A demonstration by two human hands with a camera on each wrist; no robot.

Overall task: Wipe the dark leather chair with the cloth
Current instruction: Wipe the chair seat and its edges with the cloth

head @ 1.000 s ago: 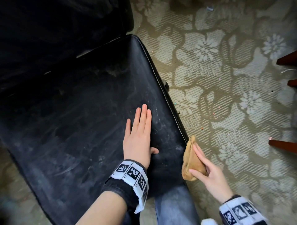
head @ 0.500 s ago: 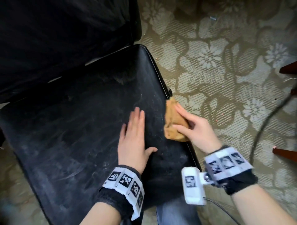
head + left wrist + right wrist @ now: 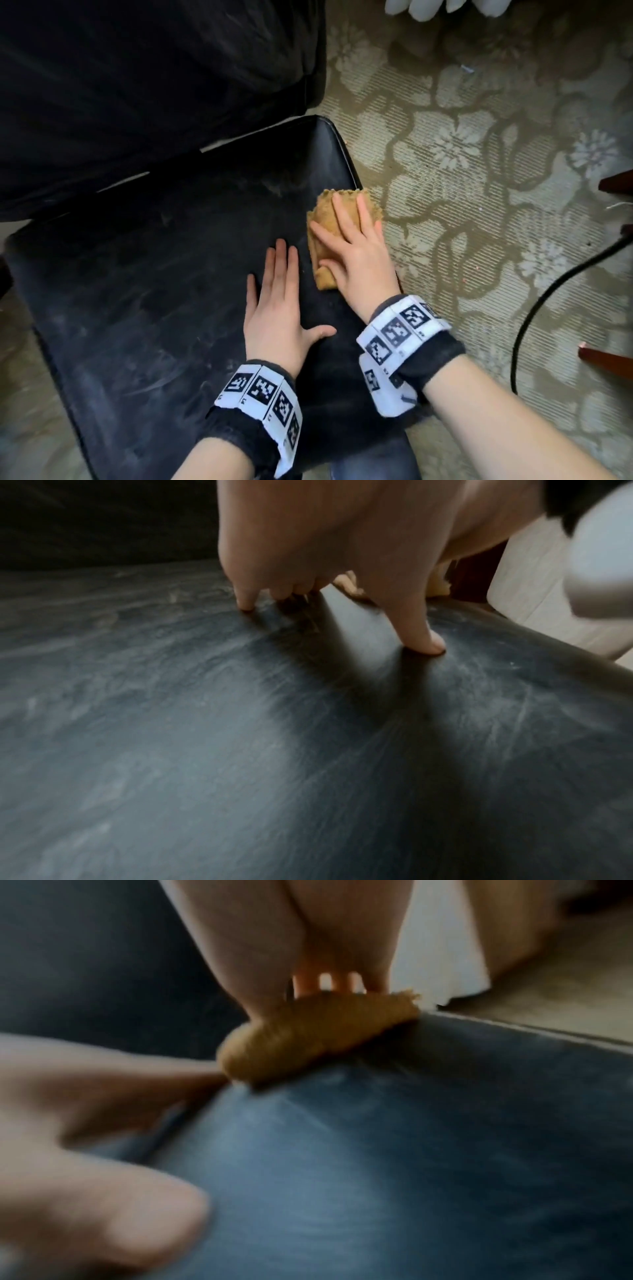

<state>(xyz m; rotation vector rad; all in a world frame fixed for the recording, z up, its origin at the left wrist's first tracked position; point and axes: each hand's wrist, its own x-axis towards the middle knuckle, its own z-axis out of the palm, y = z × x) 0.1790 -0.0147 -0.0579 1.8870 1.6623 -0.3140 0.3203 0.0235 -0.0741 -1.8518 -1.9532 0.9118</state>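
Both hands lying flat-fingered on chair seat (image 3: 137, 291), right hand (image 3: 356, 253) pressing cloth (image 3: 325, 219) at seat's right edge, left hand (image 3: 277, 308) resting just left, holding nothing, dusty seat stretching lower left.

Left half of chair seat (image 3: 137, 291) bare, open for sweep. Left hand (image 3: 277, 308) flat mid-seat, just beside right hand (image 3: 356, 260) on cloth (image 3: 325, 219) at right seat edge; narrow gap between. Backrest (image 3: 137, 85) blocks far side. Black cable (image 3: 548, 301) on carpet (image 3: 462, 154) to right.
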